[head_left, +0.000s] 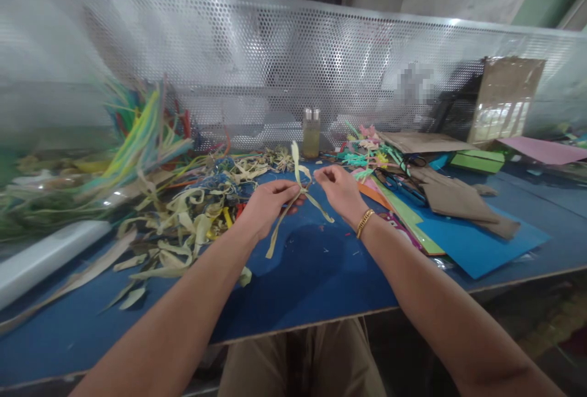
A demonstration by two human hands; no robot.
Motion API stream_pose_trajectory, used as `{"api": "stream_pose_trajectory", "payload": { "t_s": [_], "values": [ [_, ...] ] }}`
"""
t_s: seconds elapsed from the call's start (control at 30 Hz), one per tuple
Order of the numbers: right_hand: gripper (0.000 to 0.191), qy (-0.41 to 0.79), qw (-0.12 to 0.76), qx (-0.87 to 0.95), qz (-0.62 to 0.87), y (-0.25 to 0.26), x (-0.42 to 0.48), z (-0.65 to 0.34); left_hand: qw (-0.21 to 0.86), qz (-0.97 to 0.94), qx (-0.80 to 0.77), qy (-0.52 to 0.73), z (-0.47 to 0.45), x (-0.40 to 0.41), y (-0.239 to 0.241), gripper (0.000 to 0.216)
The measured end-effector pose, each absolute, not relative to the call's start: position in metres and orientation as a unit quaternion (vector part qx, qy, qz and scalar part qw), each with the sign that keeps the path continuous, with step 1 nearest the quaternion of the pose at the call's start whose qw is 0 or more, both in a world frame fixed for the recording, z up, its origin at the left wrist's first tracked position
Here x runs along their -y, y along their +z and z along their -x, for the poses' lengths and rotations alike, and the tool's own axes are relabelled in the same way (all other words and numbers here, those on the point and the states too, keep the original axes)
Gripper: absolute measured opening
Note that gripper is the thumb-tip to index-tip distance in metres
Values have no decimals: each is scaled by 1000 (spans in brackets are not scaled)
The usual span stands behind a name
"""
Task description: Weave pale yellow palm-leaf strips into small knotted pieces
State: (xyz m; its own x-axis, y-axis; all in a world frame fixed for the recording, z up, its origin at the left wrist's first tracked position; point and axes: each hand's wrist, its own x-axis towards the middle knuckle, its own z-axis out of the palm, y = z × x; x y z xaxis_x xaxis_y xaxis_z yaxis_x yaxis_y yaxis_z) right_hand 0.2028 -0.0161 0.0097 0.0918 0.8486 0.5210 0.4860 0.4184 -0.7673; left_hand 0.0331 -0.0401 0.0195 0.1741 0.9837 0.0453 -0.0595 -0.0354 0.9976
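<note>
Your L hand has its grip pinched tight, thumb against fingers, on the pale yellow-green, flat, leaf-like strip; can't tell if that's 1 pc or more. It's nearer you than the 1 clear, silver-topped bottle of yellowish liquid on the blue counter. Your R hand, w/ 1 gold chain-like bracelet at the wrist, is just beside the strip, fingertips drawn together; can't tell if that grip has hold of anything. L of the bottle: 1 tangled heap of pale, dry, leaf-like strips, too many to count, & 1 long white box-shaped bar. R of it: 1 large bright-blue flat sheet & 1 bright-green box-shaped item.
</note>
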Motion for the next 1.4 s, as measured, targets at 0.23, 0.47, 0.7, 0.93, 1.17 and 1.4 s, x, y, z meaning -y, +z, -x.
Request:
{"api": "stream_pose_trajectory", "payload": {
  "t_s": [0.23,0.47,0.7,0.93,1.17,1.4],
  "values": [
    [33,279,514,666,463,8,20,-197,512,-579,-431,466,-34,41,20,19],
    [28,278,539,670,428,11,24,-193,543,-570,-431,441,-32,41,21,16],
    [21,194,535,701,430,16,22,-201,647,-493,-373,446,-36,41,12,18],
    [31,-56,557,668,491,27,46,-194,657,-388,-320,561,-38,36,14,21],
    [37,54,311,822,474,14,54,-174,638,-367,-319,597,-38,37,17,24],
    [37,79,279,853,435,17,58,-172,635,-346,-312,617,-41,39,19,16]
  ]
}}
